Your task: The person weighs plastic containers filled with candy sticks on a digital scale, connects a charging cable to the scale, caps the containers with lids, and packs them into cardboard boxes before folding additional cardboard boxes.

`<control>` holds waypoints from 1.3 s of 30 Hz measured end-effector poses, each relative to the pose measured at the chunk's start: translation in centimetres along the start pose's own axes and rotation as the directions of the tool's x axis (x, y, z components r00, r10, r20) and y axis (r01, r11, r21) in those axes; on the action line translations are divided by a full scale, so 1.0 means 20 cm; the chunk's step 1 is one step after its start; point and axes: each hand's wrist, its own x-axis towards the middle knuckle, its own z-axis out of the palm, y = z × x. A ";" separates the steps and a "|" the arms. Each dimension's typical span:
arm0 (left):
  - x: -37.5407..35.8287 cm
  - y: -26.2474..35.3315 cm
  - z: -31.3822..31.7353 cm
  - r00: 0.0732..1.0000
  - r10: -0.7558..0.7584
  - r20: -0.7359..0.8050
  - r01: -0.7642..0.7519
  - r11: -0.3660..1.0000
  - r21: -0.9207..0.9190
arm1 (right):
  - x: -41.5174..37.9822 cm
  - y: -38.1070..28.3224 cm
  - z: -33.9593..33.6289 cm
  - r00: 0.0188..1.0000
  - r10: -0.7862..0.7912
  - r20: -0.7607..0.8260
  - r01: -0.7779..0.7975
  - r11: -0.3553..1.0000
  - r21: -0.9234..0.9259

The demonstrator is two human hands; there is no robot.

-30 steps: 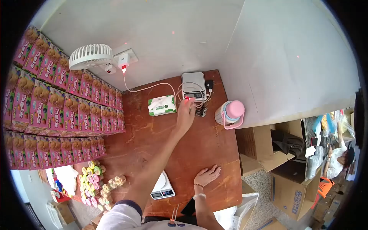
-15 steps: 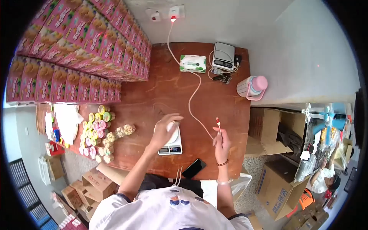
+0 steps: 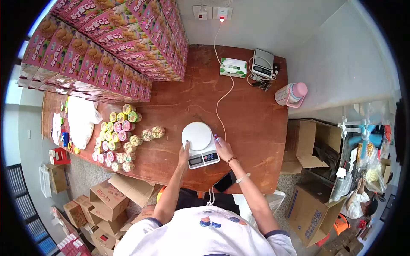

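A white kitchen scale [image 3: 197, 135] with a round plate and a small display lies in front of me on the brown table. My left hand [image 3: 183, 155] grips its left side, thumb at the plate's edge. At the scale's right side, my right hand [image 3: 224, 149] is closed around the end of a pale charging cable [image 3: 218, 112], fingers against the casing. The plug end is mostly hidden by the fingers. Just below the scale, a black phone [image 3: 224, 181] lies partly beneath my right forearm.
Several small lidded tubs [image 3: 114, 137] stand to the left. Pink boxes [image 3: 115, 38] are stacked high behind them. Farther back are a tissue pack [image 3: 233, 67], a second scale [image 3: 262, 62] and a pink-lidded bottle [image 3: 290, 94]. Cardboard cartons [image 3: 311, 209] sit beside the table; a person [image 3: 358, 204] is at far right.
My left hand has gone from over the plate to the scale's left side. My right hand has brought the cable end leftward to the scale's right side. The view has shifted.
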 end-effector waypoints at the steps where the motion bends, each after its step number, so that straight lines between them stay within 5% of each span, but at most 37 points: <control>1: -0.07 0.07 -0.01 0.998 0.048 0.049 -0.041 0.989 -0.139 | -0.04 -0.09 -0.10 0.997 0.021 0.072 -0.032 0.987 0.157; 3: -0.29 0.39 -0.03 0.993 0.018 0.115 0.021 0.944 -0.329 | -0.16 -0.39 -0.36 0.989 0.039 0.144 -0.102 0.881 0.462; 5: -0.44 0.64 -0.06 0.984 -0.082 0.158 0.146 0.881 -0.449 | -0.28 -0.57 -0.54 0.999 -0.041 0.009 0.030 0.855 0.519; 9: -0.54 0.83 -0.12 0.949 0.078 0.305 0.103 0.837 -0.537 | -0.48 -0.92 -0.77 0.956 -0.246 -0.161 0.285 0.637 0.717; 11: -0.51 0.84 -0.14 0.911 0.120 0.394 0.135 0.818 -0.560 | -0.55 -1.05 -0.85 0.956 -0.272 -0.112 0.287 0.780 0.556; 12: -0.52 0.86 -0.14 0.910 0.132 0.394 0.121 0.823 -0.555 | -0.59 -1.15 -0.85 0.928 -0.310 -0.206 0.372 0.753 0.543; 22: -0.97 1.26 0.08 0.895 0.077 0.439 0.204 0.805 -0.557 | -0.86 -1.35 -0.98 0.898 -0.417 -0.139 0.439 0.826 0.355; 26: -0.86 1.13 0.02 0.664 0.236 0.710 0.328 0.761 -0.560 | -0.90 -1.38 -0.98 0.856 -0.490 -0.167 0.515 0.773 0.370; 34: -0.95 1.14 0.09 0.784 0.179 0.594 0.212 0.822 -0.528 | -0.93 -1.32 -0.99 0.854 -0.498 -0.151 0.515 0.768 0.380; 39: -0.93 1.09 0.13 0.748 0.216 0.627 0.222 0.810 -0.543 | -0.95 -1.32 -0.97 0.851 -0.494 -0.176 0.519 0.745 0.420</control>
